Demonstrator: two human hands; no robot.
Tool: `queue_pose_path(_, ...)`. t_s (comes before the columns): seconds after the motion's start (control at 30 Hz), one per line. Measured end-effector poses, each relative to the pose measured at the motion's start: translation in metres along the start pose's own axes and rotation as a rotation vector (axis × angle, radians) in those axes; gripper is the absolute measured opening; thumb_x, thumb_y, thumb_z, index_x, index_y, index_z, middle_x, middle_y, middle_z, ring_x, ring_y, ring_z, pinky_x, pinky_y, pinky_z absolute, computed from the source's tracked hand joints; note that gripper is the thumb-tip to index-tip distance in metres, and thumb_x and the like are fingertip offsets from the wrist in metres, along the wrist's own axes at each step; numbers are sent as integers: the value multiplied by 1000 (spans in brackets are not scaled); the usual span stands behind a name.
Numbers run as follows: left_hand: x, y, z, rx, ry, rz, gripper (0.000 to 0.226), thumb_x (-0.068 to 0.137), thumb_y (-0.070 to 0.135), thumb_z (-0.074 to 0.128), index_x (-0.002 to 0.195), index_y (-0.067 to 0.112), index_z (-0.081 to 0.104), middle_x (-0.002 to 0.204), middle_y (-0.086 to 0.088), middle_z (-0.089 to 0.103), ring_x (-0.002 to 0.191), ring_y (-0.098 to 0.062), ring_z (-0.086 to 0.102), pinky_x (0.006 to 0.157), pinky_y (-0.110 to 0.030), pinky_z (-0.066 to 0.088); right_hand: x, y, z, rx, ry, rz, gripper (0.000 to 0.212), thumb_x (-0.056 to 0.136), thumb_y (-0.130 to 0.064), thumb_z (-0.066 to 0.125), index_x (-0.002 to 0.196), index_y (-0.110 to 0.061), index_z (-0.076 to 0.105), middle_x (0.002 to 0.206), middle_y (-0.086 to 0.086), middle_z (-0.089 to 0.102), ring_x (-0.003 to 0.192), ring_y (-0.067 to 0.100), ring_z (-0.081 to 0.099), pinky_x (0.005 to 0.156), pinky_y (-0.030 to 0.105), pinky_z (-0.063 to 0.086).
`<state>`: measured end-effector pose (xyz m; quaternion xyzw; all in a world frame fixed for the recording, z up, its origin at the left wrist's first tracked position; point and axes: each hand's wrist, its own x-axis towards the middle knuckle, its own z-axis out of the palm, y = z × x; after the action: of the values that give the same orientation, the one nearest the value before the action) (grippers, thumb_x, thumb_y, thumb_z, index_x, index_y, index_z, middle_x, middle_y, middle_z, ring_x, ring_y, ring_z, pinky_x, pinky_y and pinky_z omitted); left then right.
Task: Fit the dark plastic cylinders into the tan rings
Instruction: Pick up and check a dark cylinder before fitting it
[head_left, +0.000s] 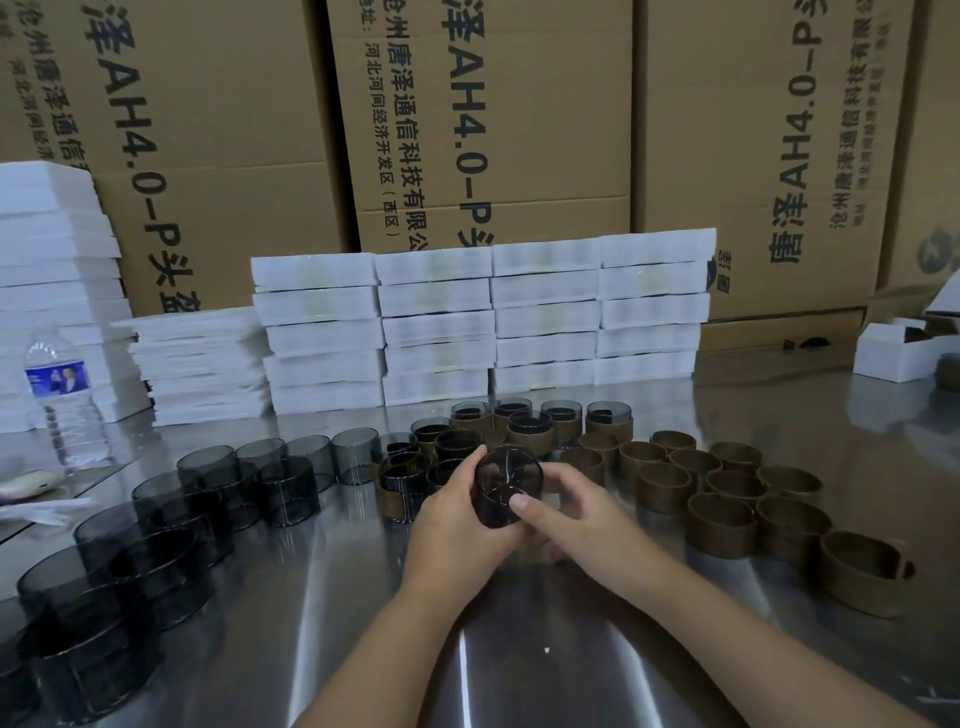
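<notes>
A dark see-through plastic cylinder (503, 483) is held above the table's middle, its closed end tilted toward me. My left hand (457, 519) wraps its left side and my right hand (566, 514) grips its right side, thumb pressed on its front. Whether a ring is in the right palm I cannot tell. Several loose dark cylinders (208, 499) lie in rows to the left. Several empty tan rings (722, 522) stand to the right. Behind the hands stand several cylinders seated in tan rings (530, 428).
The steel table (519, 649) is shiny. White foam trays (483, 322) are stacked at the back, with cardboard cartons (467, 130) behind them. A water bottle (65, 400) stands at the left. A small white box (904, 353) sits at the far right.
</notes>
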<state>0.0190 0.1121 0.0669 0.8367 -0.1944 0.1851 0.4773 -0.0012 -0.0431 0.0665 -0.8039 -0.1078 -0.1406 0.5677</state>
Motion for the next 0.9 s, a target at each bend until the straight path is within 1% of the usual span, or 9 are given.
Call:
queue_pose_path(0.03, 0, 0, -1, 17, -6, 14, 71, 60, 45, 72, 124, 58, 46, 86, 45, 59, 93, 12, 59, 77, 0, 40, 0, 0, 0, -7, 0, -2, 62, 60, -69, 66, 114, -39, 60, 105, -11, 70, 88, 15, 69, 82, 40, 57)
queue_pose_path(0.1, 0, -1, -3, 17, -25, 36, 65, 66, 32, 76, 124, 51, 54, 87, 46, 59, 92, 17, 57, 76, 0, 41, -2, -1, 0, -18, -6, -12, 62, 58, -67, 69, 112, -38, 60, 104, -12, 70, 81, 13, 69, 75, 34, 57)
queue_pose_path(0.2, 0, -4, -3, -24, -59, 56, 67, 66, 21, 74, 117, 58, 51, 104, 33, 65, 100, 14, 58, 81, -3, 43, -4, -4, 1, -14, 7, -20, 59, 55, -64, 72, 106, -38, 60, 95, -14, 72, 69, 1, 67, 61, 17, 51)
queue_pose_path(0.27, 0, -5, -3, -31, -76, 68, 74, 69, 13, 75, 125, 55, 49, 112, 28, 64, 104, 15, 56, 84, -1, 40, -4, -4, 1, -46, 18, -15, 59, 56, -64, 73, 107, -39, 59, 95, -17, 72, 73, -5, 65, 65, 15, 48)
queue_pose_path(0.37, -1, -4, -4, -41, -107, 62, 79, 70, 16, 77, 123, 64, 43, 106, 43, 59, 101, 19, 55, 81, 1, 39, -3, -3, 0, -71, 23, -7, 53, 63, -58, 76, 109, -38, 59, 97, -17, 71, 80, -6, 65, 71, 16, 48)
queue_pose_path(0.43, -1, -3, -5, -63, -135, 38, 79, 67, 20, 77, 119, 67, 42, 106, 49, 54, 98, 17, 58, 78, 0, 40, -3, -4, 0, -75, 27, -14, 50, 67, -54, 77, 110, -37, 60, 98, -17, 70, 84, -7, 65, 72, 12, 47)
queue_pose_path(0.6, -2, 2, -4, -98, -171, 50, 79, 50, 40, 68, 119, 70, 40, 109, 37, 62, 101, 17, 58, 81, -1, 42, -3, -5, 2, -70, 59, -63, 51, 73, -39, 81, 118, -38, 56, 107, -20, 67, 99, -14, 59, 78, 1, 41)
queue_pose_path(0.73, -4, 1, -3, -101, -210, 83, 83, 52, 39, 73, 124, 64, 40, 112, 36, 61, 105, 18, 56, 83, 0, 41, -6, -6, 2, -109, 41, -76, 60, 71, -45, 79, 124, -38, 52, 111, -20, 65, 104, -12, 57, 82, 3, 41)
queue_pose_path(0.9, -3, -1, -3, -83, -241, 92, 88, 58, 38, 76, 135, 57, 38, 112, 43, 57, 106, 19, 54, 84, 0, 40, -7, -7, 1, -161, 53, -46, 61, 63, -63, 72, 116, -45, 49, 106, -26, 63, 99, -15, 56, 77, 5, 42)
